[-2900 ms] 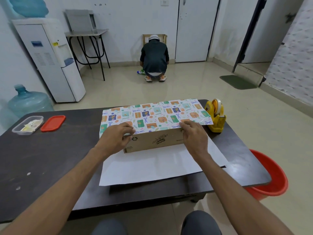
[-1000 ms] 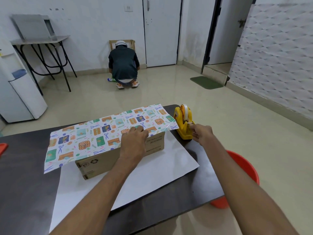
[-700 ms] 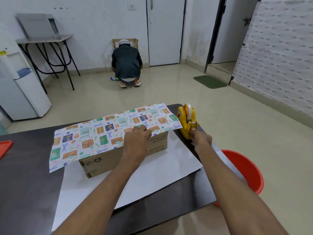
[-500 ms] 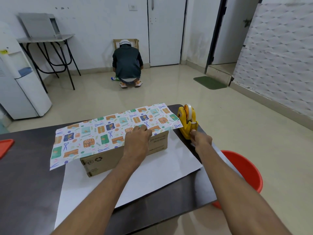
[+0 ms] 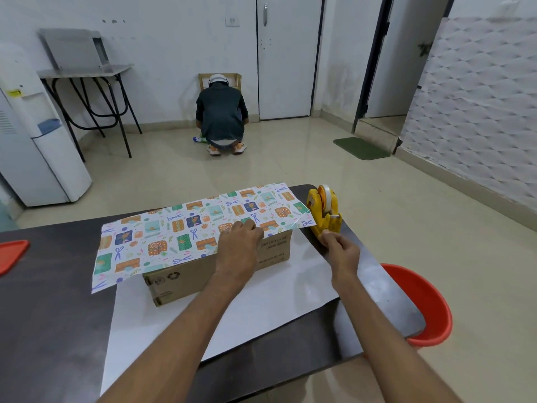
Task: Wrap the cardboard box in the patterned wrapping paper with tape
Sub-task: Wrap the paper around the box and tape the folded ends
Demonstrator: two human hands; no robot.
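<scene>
A brown cardboard box [image 5: 186,279] lies on the dark table [image 5: 49,309]. The patterned wrapping paper [image 5: 180,231] is folded over its top from the far side, and the paper's white underside spreads out in front of the box. My left hand [image 5: 239,242] presses the paper's edge down on the box's top front edge. My right hand [image 5: 338,250] pinches the end of the tape just in front of the yellow tape dispenser [image 5: 324,212], which stands at the table's right end.
A red bucket [image 5: 421,303] stands on the floor under the table's right corner. A red lid [image 5: 11,254] lies at the table's left edge. Across the room a person [image 5: 220,116] crouches facing the wall. A white water dispenser [image 5: 32,135] stands at left.
My right hand left the box, reached the dispenser and has drawn back toward me with the tape end. My left hand slid to the middle of the box edge and stays there.
</scene>
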